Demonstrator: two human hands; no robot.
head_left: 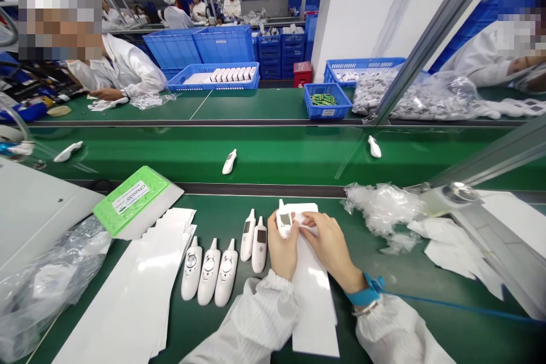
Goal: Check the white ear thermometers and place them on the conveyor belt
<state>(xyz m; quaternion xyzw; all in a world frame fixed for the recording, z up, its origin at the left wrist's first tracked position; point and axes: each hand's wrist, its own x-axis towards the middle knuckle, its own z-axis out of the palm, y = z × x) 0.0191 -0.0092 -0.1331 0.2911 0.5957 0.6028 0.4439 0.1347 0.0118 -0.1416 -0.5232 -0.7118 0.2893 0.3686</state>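
Note:
My left hand (281, 253) is closed around a white ear thermometer (282, 217), its small grey display facing up and its narrow tip pointing away from me. Close beside it, my right hand (328, 242) has thumb and fingers pinched together; what lies between them is too small to make out. Under both hands are glossy white sheets (313, 301). Left of them lie two thermometers (259, 247) with displays showing. Farther left, three more thermometers (209, 273) lie side by side, each with a round recess showing. A blue wrist strap (364, 293) with a cord circles my right wrist.
More white sheets (128, 290) and a green CR2032 pack (139, 199) lie left. Crumpled clear plastic (388, 210) is at right. Thermometers (229, 162) lie spaced along the green conveyor (290, 153). Beyond stand blue bins (327, 102); a co-worker in white (132, 65) sits opposite.

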